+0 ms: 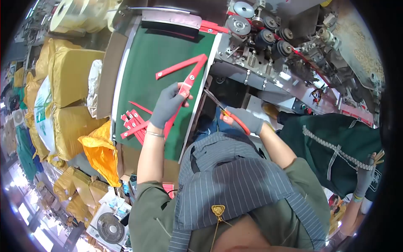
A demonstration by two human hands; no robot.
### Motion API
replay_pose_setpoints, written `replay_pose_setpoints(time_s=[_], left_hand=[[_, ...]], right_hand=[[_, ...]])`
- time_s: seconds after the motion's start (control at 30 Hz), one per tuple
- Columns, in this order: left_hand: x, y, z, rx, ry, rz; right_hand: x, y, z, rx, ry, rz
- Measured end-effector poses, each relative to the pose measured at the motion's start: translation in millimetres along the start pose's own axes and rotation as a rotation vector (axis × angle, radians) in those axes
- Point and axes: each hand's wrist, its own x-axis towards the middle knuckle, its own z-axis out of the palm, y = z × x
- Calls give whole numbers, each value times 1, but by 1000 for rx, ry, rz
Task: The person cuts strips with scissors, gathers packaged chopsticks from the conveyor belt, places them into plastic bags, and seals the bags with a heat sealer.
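My left hand (168,105), in a grey fingerless glove, is closed on a long red printed strip (194,74) above the green conveyor belt (142,80). The strip has small white round marks and folds sharply near the belt's right edge, one end pointing back left. Below my wrist lie several loose red strips (133,122), fanned across the belt. My right hand (245,118), gloved too, grips a red-handled hand tool (237,120) just right of the belt. Its thin dark jaws point up toward my left hand; pliers or scissors, I cannot tell which.
A machine with rollers and pulleys (264,38) stands at upper right, red strip running through it. Yellow wrapped bundles (75,80) and an orange bag (100,151) line the left. A fan (110,224) sits lower left. At right, another person's gloved hand (366,174) shows.
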Motion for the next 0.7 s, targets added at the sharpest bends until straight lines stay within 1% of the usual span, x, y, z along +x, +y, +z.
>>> replay_pose_setpoints(time_s=[0.07,0.1,0.2,0.33,0.43,0.53,0.63,0.7], left_hand=[[-20,15,3,-12,-10,4],[-26,18,3,-7,-19,3],[-40,19,3,-23,-39,4],[-57,20,5,-57,-20,14],[-65,22,2,-54,-4,5],[-69,19,-4,-56,-7,-20],[-69,10,-12,-52,-8,-24],[-74,6,-17,-67,120,62]], right_hand=[[9,-21,-8,-123,-142,66],[14,-23,-6,-161,-173,24],[24,-34,2,-100,-168,-101],[34,-46,6,-156,-168,-134],[36,-52,7,-101,-186,-152],[34,-68,6,-151,-189,-83],[34,-85,4,-227,-221,135],[30,-83,4,-249,-193,107]])
